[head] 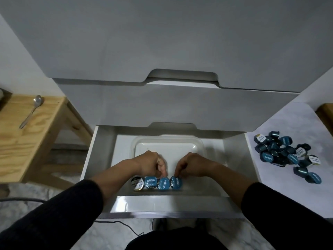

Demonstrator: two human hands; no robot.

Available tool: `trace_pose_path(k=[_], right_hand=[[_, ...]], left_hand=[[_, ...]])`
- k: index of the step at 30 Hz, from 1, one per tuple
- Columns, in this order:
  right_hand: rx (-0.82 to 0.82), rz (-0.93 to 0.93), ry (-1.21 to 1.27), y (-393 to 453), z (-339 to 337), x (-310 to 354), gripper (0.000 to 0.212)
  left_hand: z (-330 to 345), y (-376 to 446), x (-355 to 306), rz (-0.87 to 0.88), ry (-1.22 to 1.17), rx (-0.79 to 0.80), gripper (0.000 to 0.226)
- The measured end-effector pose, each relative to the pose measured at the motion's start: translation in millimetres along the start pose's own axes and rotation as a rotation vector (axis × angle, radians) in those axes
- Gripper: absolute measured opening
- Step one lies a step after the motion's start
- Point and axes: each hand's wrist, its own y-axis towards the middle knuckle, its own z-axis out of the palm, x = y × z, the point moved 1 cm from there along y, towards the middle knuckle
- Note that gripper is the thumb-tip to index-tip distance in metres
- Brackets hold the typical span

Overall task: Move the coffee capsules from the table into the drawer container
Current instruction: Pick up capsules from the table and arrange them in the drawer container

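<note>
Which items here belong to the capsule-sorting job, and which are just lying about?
Job: row of four capsules in the clear container, open drawer, capsule pile on the table, left hand, right hand.

Bystanders: spoon, wooden stool, floor cable.

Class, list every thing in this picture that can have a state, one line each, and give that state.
drawer: pulled open
clear container: open-topped, four capsules along its near edge
upper drawers: shut
capsule pile: loose on the table
left hand: fingers pinched on a capsule
right hand: fingers pinched on a capsule
spoon: lying flat on the wooden stool
</note>
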Motion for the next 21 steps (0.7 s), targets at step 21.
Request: trace_pose_path(k=[21], right_hand=[[-0.499, -0.031, -0.242, -20, 17, 22, 0.035]], left_hand=[[8, -29, -37, -0.294, 0.276, -0.418, 0.034]])
